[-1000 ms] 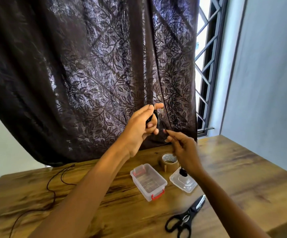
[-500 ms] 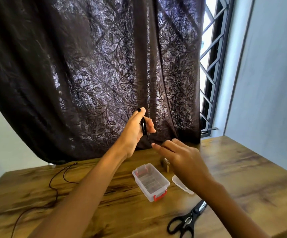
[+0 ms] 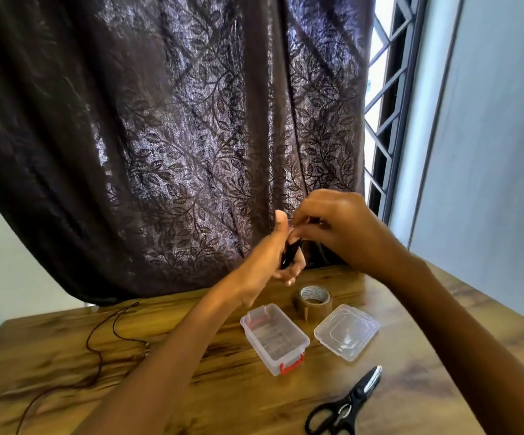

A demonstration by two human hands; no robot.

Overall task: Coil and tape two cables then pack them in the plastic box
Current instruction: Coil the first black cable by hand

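Note:
My left hand [image 3: 273, 255] is raised above the table and is shut on a small coiled black cable [image 3: 289, 253], thumb pointing up. My right hand [image 3: 332, 229] reaches over from the right, its fingertips pinched at the top of that coil; I cannot see what they hold. Below them the clear plastic box [image 3: 274, 337] with red clasps stands open and empty. Its clear lid [image 3: 347, 331] lies to the right. A brown tape roll [image 3: 312, 302] stands behind both. A second thin dark cable [image 3: 99, 356] trails loose over the left of the table.
Black scissors [image 3: 345, 406] lie at the front right of the wooden table [image 3: 207, 397]. A dark leaf-patterned curtain [image 3: 160, 136] hangs behind the table, with a barred window [image 3: 386, 105] and a pale wall to the right.
My right hand rose from over the tape roll and lid to the top of the coil in my left hand. The left hand kept its grip.

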